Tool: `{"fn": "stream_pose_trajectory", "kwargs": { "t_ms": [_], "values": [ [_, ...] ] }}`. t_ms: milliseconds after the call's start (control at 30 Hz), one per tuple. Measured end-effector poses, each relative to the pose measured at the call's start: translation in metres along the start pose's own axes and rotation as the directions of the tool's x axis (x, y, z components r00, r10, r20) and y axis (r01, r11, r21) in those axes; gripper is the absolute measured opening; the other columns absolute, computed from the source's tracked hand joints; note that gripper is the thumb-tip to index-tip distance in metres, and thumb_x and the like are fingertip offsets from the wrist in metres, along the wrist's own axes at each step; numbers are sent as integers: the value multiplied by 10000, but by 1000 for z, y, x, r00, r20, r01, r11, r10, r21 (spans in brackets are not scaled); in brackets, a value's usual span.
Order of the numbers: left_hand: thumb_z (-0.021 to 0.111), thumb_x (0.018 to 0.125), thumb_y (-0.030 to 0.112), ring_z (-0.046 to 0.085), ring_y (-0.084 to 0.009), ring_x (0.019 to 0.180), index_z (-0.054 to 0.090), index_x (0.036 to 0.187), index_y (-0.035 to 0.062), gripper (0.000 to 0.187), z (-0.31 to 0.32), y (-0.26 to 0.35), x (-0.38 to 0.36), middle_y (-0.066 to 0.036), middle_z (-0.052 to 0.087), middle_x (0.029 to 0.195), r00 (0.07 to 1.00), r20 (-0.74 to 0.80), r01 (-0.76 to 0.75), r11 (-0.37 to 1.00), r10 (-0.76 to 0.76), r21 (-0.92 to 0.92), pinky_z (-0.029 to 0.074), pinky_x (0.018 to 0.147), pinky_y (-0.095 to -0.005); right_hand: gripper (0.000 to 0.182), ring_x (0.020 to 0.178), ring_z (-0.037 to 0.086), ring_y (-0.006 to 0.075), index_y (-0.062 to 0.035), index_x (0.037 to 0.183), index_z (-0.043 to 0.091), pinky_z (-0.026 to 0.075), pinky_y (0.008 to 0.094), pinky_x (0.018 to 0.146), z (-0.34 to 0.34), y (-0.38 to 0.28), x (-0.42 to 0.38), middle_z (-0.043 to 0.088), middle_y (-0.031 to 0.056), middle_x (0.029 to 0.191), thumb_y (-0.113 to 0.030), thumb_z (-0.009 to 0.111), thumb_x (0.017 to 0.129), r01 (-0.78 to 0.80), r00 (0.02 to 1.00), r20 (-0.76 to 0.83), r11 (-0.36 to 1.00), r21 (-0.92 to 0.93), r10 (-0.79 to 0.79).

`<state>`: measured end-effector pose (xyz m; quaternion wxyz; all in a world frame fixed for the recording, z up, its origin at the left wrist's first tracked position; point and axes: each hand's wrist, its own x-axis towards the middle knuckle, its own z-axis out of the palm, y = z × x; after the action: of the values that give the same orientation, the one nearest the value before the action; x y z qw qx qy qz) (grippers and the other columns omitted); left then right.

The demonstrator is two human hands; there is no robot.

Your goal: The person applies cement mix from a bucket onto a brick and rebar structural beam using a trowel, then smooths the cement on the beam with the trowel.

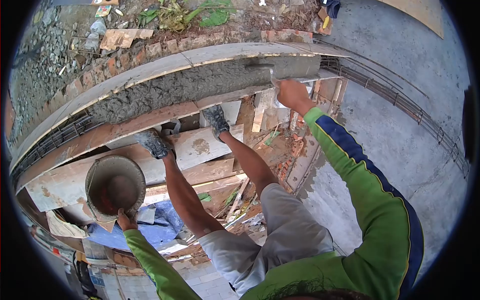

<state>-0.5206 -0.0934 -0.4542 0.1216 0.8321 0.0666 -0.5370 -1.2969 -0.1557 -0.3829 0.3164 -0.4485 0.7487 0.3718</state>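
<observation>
The left hand (127,219) is gripping the near rim of the bucket (93,175), its fingers clamped there. Beyond, the right hand (292,94) is holding the trowel (272,73), fingers closed around its handle; the blade is touching the wet concrete (185,82), which is lying between two long boards. Farther off, the brick row (98,72) is running beside the outer board (145,64).

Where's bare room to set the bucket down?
Grey slab between the rebar and right sleeve; a small stretch of plank between the shins. Crowded: nearer in, with wood scraps and the blue tarp beside the bucket.
</observation>
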Motion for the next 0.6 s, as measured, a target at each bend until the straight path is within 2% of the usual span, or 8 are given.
{"fn": "stream_pose_trajectory", "kwargs": {
  "t_ms": [67,100,133,233,300,400,533,600],
  "values": [
    [525,851,265,604,-268,963,535,1207,108,389,11,6,-17,-64,618,1138,995,-96,24,998,-17,64,469,772,-477,232,888,654,381,-37,912,694,524,461,780,-15,-1,32,675,221,925,-134,560,750,-4,1000,-16,998,65,5],
    [559,834,222,646,-262,794,570,1077,79,283,23,6,-30,-74,648,972,985,-172,-14,1000,19,27,551,628,-413,233,894,649,390,-25,899,693,519,464,791,-25,5,35,673,230,929,-136,562,742,13,1000,-22,996,85,-11],
    [559,834,222,646,-262,794,570,1077,79,283,15,1,-39,-74,648,972,985,-172,-6,999,15,52,551,628,-413,233,894,649,390,-25,899,693,519,464,791,-18,17,28,673,230,929,-136,562,742,-3,1000,-1,996,94,3],
    [566,839,248,645,-254,813,567,1096,90,302,0,-18,-12,-67,644,995,998,-67,-7,1000,6,-9,558,642,-407,230,889,653,389,-17,884,694,510,483,793,-28,49,10,670,241,932,-122,560,729,167,981,104,986,-10,-165],
    [566,844,273,650,-245,835,564,1127,98,332,-7,-29,-5,-56,643,1020,1000,1,21,997,-21,-68,568,660,-393,223,857,657,411,-31,887,701,520,472,778,-35,63,-24,677,232,900,-127,568,736,36,998,51,999,16,-37],
    [548,860,276,655,-239,844,566,1134,101,326,8,-26,-11,-50,646,1038,998,-66,11,999,-15,-52,565,684,-403,233,852,661,405,-29,906,703,526,467,774,-19,80,-45,679,229,901,-132,579,739,-71,997,-15,995,76,72],
    [527,885,254,655,-228,888,550,1162,100,317,0,-37,-8,-44,644,1075,989,-121,80,994,-89,-78,553,752,-408,238,895,670,379,-31,929,707,533,460,796,46,63,32,680,228,956,-139,559,777,-100,994,57,992,77,96],
    [528,905,292,654,-241,898,564,1134,94,305,-16,-52,-1,-53,650,1045,996,-78,28,998,-32,-48,557,750,-413,240,910,669,376,-32,935,706,533,459,801,76,49,65,679,226,970,-141,552,787,-93,995,30,991,97,91]
  ]
}}
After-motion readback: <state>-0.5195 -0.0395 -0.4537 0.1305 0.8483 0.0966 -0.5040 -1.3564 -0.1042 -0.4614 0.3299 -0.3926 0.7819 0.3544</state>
